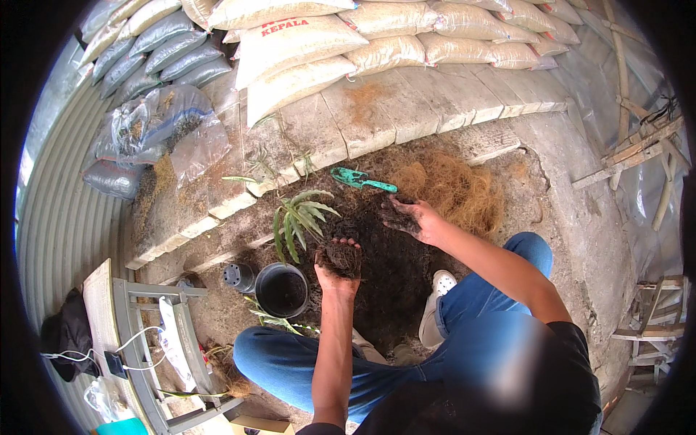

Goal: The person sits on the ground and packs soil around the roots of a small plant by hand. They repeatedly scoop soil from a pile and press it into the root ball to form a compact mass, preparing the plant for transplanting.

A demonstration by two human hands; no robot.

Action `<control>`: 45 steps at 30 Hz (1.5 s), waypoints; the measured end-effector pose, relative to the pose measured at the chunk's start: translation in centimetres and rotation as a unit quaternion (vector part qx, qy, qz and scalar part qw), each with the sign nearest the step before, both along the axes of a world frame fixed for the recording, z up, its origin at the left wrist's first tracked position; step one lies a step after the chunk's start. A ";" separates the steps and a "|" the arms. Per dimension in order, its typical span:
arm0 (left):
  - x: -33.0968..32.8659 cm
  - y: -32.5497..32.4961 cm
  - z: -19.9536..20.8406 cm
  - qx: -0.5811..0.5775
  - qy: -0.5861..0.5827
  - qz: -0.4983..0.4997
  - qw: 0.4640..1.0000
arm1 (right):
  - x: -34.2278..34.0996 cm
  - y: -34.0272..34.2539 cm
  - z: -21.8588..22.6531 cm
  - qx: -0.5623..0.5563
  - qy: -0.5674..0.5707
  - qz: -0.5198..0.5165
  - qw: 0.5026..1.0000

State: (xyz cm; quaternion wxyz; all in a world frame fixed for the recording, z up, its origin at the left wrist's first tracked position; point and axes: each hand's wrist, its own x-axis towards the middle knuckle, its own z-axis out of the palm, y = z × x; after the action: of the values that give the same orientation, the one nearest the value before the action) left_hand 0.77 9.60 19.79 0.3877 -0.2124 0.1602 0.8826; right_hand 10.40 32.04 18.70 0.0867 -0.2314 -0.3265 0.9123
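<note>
My left hand (338,272) is cupped around a brown root ball (344,259), with soil-stained fingertips showing at its far edge. A green plant with long narrow leaves (299,220) leans out from it to the far left. To the right, my right hand (412,219) is held over dark loose soil (391,279), its fingers apart and blackened with soil. A turquoise hand trowel (362,180) lies just beyond that hand, its handle end near the fingertips. Left of my left wrist stands a round black plant pot (282,291), dark inside.
Coconut fibre (460,192) lies heaped at the right. A smaller black pot (238,277) sits beside the big one. Concrete blocks (319,138) form a ledge below stacked pale sacks (391,54). A wooden chair (138,341) lies at the left, with white cables.
</note>
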 end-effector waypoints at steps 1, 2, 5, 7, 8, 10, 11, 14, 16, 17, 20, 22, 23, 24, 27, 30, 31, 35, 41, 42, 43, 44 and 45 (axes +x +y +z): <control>0.0 0.1 -0.2 0.007 0.007 -0.005 1.000 | 0.4 0.1 0.1 -0.054 0.015 0.005 0.998; 0.0 0.2 -0.7 0.015 0.014 -0.010 1.000 | 0.7 0.1 0.1 -0.107 0.030 0.009 0.994; 0.1 0.4 -0.9 0.029 0.037 -0.025 0.999 | 0.9 -0.7 0.4 -0.129 0.039 -0.009 0.991; 0.3 0.4 -1.0 0.038 0.052 -0.033 0.997 | 0.7 -1.7 1.4 -0.065 0.050 0.008 0.997; 0.3 0.5 -1.0 0.044 0.059 -0.036 0.997 | 0.5 -2.2 2.0 -0.032 0.055 0.017 0.998; 0.5 0.9 -0.8 0.048 0.070 -0.041 0.996 | 0.4 -2.6 2.8 -0.078 0.084 0.030 0.993; 0.7 1.1 -0.6 0.043 0.072 -0.043 0.996 | 0.4 -2.7 3.2 -0.100 0.099 0.036 0.989; 1.0 1.4 -0.2 0.037 0.070 -0.049 0.996 | 0.5 -3.2 5.3 -0.118 0.130 0.061 0.983; 1.1 1.6 -0.1 0.040 0.071 -0.057 0.995 | 0.8 -3.2 6.3 -0.191 0.140 0.056 0.970; 1.2 1.6 0.0 0.042 0.074 -0.060 0.995 | 0.8 -3.1 6.5 -0.227 0.145 0.053 0.962; 1.5 2.0 0.1 0.038 0.081 -0.068 0.994 | 1.1 -3.1 5.6 -0.139 0.107 0.005 0.984; 1.6 2.0 0.1 0.035 0.087 -0.069 0.993 | 1.1 -3.3 5.6 -0.103 0.086 0.002 0.991; 1.6 2.0 0.1 0.035 0.091 -0.069 0.993 | 1.1 -3.4 5.7 -0.084 0.076 0.001 0.994; 1.7 2.1 0.4 0.037 0.095 -0.070 0.992 | 1.1 -3.3 5.7 -0.091 0.085 0.004 0.992; 2.3 2.4 1.4 0.005 0.078 -0.049 0.996 | 0.9 -3.5 6.1 -0.097 0.103 0.015 0.990; 2.4 2.4 1.5 0.019 0.071 -0.062 0.995 | 0.8 -4.1 7.4 -0.100 0.105 0.022 0.989; 2.5 2.4 1.3 0.017 0.063 -0.058 0.996 | 0.8 -4.3 7.5 -0.116 0.107 0.018 0.987; 2.8 2.7 0.1 0.006 0.056 -0.053 0.997 | 0.6 -4.9 6.7 -0.076 0.037 -0.001 0.996; 3.4 2.7 -0.4 -0.051 0.036 -0.036 0.997 | 1.2 -6.1 6.0 -0.059 0.026 0.020 0.998; 3.3 2.7 -0.4 -0.057 0.030 -0.034 0.997 | 1.2 -6.2 5.9 -0.067 0.030 0.029 0.997; 3.3 2.7 -0.5 -0.059 0.031 -0.032 0.997 | 1.2 -6.3 5.9 -0.077 0.038 0.031 0.996; 3.3 2.7 -0.5 -0.061 0.032 -0.029 0.997 | 1.1 -6.4 6.0 -0.088 0.046 0.032 0.995; 3.3 2.8 -0.3 -0.063 0.033 -0.028 0.997 | 1.1 -6.4 5.9 -0.098 0.054 0.032 0.993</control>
State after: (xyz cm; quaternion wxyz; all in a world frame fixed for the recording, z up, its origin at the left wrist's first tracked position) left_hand 4.08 12.36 19.52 0.3927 -0.2028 0.2337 0.8660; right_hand 11.49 25.62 24.65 0.0516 -0.1784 -0.2380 0.9533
